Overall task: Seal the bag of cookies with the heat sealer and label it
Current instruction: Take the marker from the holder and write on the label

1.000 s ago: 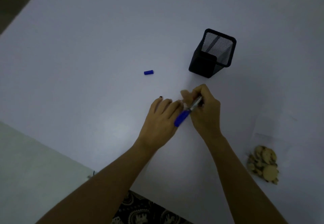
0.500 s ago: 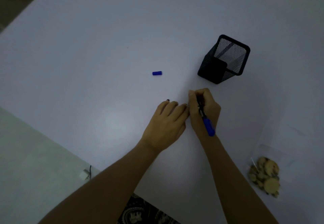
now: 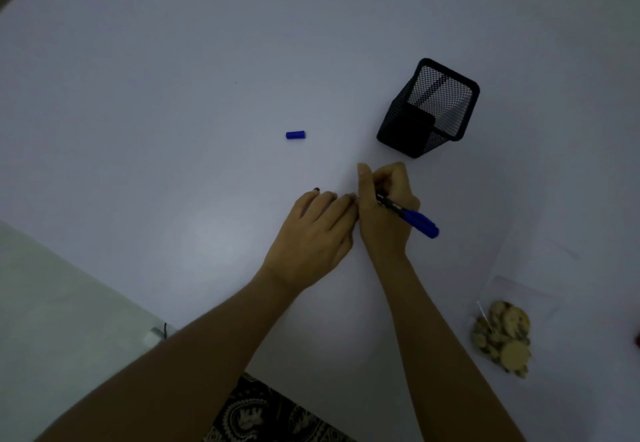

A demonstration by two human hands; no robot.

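Gripping a blue marker [image 3: 408,214], the right hand's [image 3: 386,213] fingers sit well apart from the cookie bag [image 3: 504,336]; left hand [image 3: 317,233] flat

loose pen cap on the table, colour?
Blue. The pen cap lies alone on the white table; head view, the only one.

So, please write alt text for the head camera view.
Right hand grips a blue pen, tip down beside the flat left hand on a white table. Pen cap, mesh holder and cookie bag lie apart.
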